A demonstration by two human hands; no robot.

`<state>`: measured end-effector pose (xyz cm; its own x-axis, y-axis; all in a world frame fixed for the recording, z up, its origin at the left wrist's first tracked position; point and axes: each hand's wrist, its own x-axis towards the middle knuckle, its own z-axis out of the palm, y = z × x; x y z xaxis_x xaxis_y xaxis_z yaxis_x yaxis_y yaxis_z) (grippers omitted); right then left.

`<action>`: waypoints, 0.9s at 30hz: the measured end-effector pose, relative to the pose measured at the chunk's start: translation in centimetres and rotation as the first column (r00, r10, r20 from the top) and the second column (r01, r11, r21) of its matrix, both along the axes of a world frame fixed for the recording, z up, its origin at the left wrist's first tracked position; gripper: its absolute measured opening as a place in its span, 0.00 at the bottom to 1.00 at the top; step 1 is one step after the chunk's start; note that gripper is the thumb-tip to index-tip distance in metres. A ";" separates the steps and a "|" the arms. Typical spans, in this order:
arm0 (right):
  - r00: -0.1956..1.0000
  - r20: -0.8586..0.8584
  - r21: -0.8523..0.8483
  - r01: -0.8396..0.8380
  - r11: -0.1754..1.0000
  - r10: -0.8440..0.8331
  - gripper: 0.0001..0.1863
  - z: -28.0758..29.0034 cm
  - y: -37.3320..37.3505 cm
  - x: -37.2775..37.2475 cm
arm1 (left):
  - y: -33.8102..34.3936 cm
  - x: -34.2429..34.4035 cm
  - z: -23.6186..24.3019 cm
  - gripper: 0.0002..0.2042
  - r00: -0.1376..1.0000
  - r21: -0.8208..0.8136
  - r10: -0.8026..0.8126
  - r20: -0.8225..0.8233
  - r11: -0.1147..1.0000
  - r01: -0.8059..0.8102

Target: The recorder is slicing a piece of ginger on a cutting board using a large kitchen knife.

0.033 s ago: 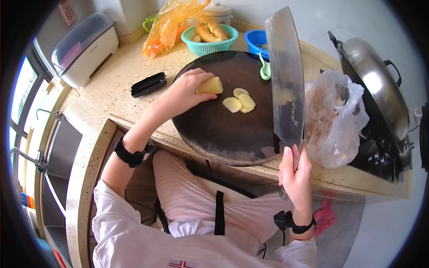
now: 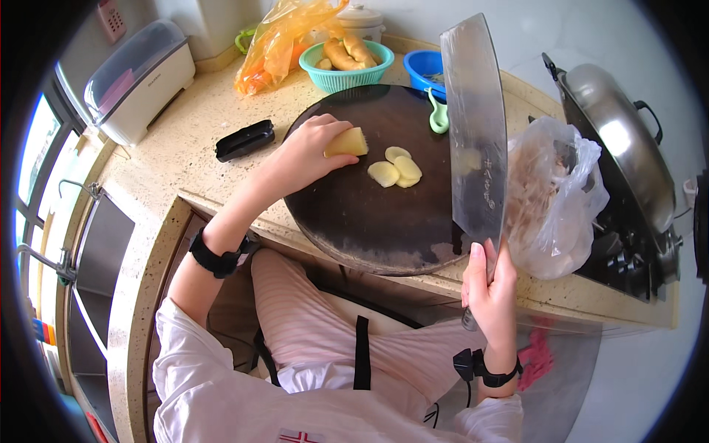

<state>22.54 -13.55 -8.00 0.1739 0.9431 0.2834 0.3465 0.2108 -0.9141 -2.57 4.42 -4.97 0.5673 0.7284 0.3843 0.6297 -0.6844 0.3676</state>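
Observation:
My left hand (image 2: 319, 147) curls around a peeled, pale-yellow piece of root vegetable (image 2: 348, 142), pressing it on a round, dark chopping board (image 2: 354, 214). Whether it is ginger or potato I cannot tell. Just right of its cut end lie several thin, oval slices (image 2: 399, 168), partly overlapping. In my right hand (image 2: 490, 284) is the handle of a large cleaver (image 2: 476, 125). Its broad blade stands up over the board's right side, apart from the root piece, with its flat face showing a pale smear and engraved marks.
Behind the board stand a green basket (image 2: 314, 76) of tan roots, a blue basin (image 2: 421, 68) and an orange plastic bag (image 2: 281, 44). A light-green peeler (image 2: 438, 117) rests on the board's far edge. A black tray (image 2: 245, 140) lies left; a clear bag (image 2: 557, 229) and lidded pan (image 2: 624, 133) stand right.
The cleaver blade has tilted and shifted very slightly to the right. My left hand, the root piece and the slices stay where they were.

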 end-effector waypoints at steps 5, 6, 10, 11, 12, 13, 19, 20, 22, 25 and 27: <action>0.996 0.046 -0.051 -0.080 0.995 0.082 0.18 1.1 0.0 0.1 | -4.0 0.0 -0.2 0.22 0.988 -0.013 0.150 0.040 0.989 -0.150; 0.993 0.061 -0.068 -0.100 0.993 0.104 0.18 1.5 -0.1 -0.1 | -5.6 0.0 -0.6 0.21 0.982 0.047 0.170 0.084 0.984 -0.174; 0.966 -0.085 -0.081 -0.249 0.965 0.242 0.19 2.4 0.2 -1.4 | -9.1 0.2 -1.6 0.22 0.948 -0.013 0.202 0.247 0.979 -0.205; 0.972 -0.016 -0.078 -0.235 0.969 0.235 0.20 2.4 0.4 -1.8 | -9.5 0.4 -1.8 0.23 0.928 -0.038 0.223 0.298 0.974 -0.222; 0.961 0.046 -0.017 -0.274 0.962 0.274 0.15 2.4 0.6 -2.1 | -9.9 0.6 -2.1 0.23 0.905 -0.063 0.245 0.347 0.969 -0.238; 0.950 0.113 -0.014 -0.290 0.957 0.289 0.11 2.2 0.9 -2.5 | -10.1 0.9 -2.3 0.23 0.888 -0.068 0.263 0.376 0.964 -0.257; 0.911 0.209 0.060 -0.375 0.925 0.356 0.22 1.9 0.0 -4.5 | -10.9 2.1 -3.8 0.23 0.834 -0.022 0.335 0.437 0.931 -0.363; 0.911 0.208 0.044 -0.372 0.927 0.356 0.22 2.0 -0.1 -4.7 | -11.0 2.1 -4.0 0.23 0.834 -0.026 0.350 0.426 0.927 -0.375; 0.911 0.205 0.012 -0.369 0.929 0.359 0.23 2.2 -0.2 -4.8 | -10.8 2.2 -4.3 0.22 0.835 0.011 0.317 0.450 0.933 -0.360; 0.893 0.262 0.042 -0.391 0.920 0.367 0.24 2.6 0.0 -4.9 | -10.6 2.2 -4.5 0.22 0.827 0.007 0.287 0.484 0.943 -0.331; 0.860 0.356 0.092 -0.422 0.902 0.366 0.25 2.8 0.1 -5.0 | -10.6 2.1 -4.5 0.21 0.824 -0.019 0.286 0.489 0.948 -0.318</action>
